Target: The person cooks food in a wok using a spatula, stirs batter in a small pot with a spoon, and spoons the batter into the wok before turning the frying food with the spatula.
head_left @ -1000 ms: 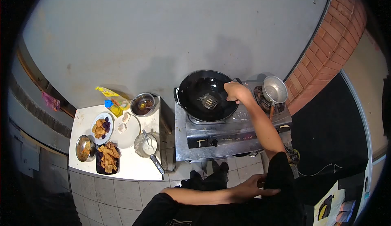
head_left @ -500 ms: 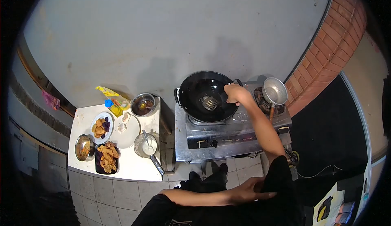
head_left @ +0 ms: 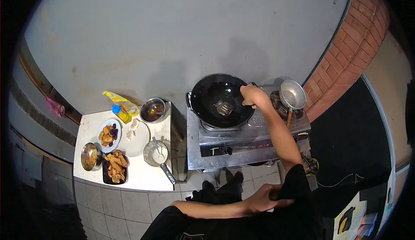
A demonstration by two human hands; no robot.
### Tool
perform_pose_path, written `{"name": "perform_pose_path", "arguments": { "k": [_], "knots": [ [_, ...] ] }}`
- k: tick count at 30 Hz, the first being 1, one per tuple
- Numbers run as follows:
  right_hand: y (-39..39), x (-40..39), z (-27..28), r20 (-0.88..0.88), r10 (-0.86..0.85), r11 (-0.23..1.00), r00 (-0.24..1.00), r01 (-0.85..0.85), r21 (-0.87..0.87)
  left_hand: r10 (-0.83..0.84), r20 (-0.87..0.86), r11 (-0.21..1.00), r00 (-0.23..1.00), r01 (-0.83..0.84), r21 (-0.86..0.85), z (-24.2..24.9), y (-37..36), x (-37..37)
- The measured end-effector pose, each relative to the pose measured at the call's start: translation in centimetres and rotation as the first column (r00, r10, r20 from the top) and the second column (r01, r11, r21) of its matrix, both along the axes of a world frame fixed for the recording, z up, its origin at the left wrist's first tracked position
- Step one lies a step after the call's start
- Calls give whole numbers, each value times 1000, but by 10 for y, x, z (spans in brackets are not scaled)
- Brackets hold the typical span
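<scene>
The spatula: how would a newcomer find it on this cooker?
Find the steel stove right of the white table. On its left burner sits a black wok. The spatula lies inside, a slotted metal blade whose handle the right hand grips.

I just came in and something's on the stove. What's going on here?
A person stands at a stove. Their right hand holds a slotted spatula inside a black wok. Their left hand rests at their waist. Fried food sits on plates on the white table beside the stove.
</scene>
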State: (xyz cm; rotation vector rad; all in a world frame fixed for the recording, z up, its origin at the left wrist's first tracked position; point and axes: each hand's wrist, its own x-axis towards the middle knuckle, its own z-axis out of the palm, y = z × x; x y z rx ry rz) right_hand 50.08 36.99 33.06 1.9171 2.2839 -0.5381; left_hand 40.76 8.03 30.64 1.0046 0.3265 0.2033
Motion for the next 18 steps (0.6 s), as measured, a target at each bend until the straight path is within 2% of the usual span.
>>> {"name": "perform_pose_path", "arguments": {
  "k": [4,7,9,11,13,16,18],
  "knots": [
    [6,-7,-7,62,-10,999,998,12,-42,105,117,994,988,-101,-34,-7,0,9],
    [4,-7,-3,65,-26,999,998,29,-40,191,95,977,977,-179,-120,-7,-5,9],
    [3,-7,-3,87,-5,999,996,8,-33,6,-4,1000,1000,-6,-12,-3,3,3],
    [1,-5,2,30,-46,998,998,47,-42,-40,-8,999,999,40,27,0,5,-3],
    [-1,-5,3,30,-57,997,998,58,-45,43,99,999,994,-46,21,5,5,-5],
    [2,-8,0,85,-23,999,996,26,-38,27,102,992,994,-14,-125,-8,2,4],
    [2,-7,-2,80,-13,999,997,16,-34,49,69,989,996,-39,-141,-11,5,6]
  ]
}}
